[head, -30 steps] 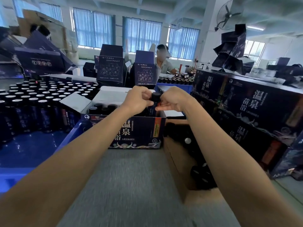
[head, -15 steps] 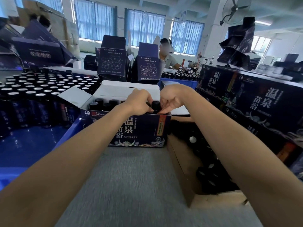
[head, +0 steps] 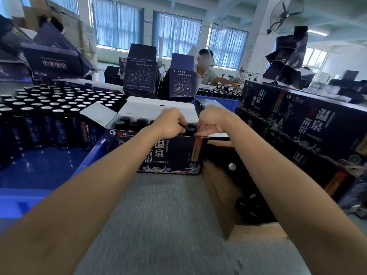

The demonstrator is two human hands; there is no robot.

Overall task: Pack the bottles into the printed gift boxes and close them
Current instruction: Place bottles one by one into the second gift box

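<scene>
The open dark blue printed cardboard gift box (head: 176, 155) sits at 12 o'clock. The left hand (head: 170, 124) grips a black-capped dark bottle (head: 189, 129) at its 3 o'clock end. The right hand (head: 211, 124) touches it with straight fingers.

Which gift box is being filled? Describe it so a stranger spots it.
Start at the grey table top. At its far edge, between a blue crate and a brown carton, stands a dark printed gift box. Unlike the closed boxes stacked at right, its white flaps are open.

Grey tabletop (head: 158, 215) lane between blue crate (head: 25, 201) and cardboard carton (head: 216, 195)
</scene>
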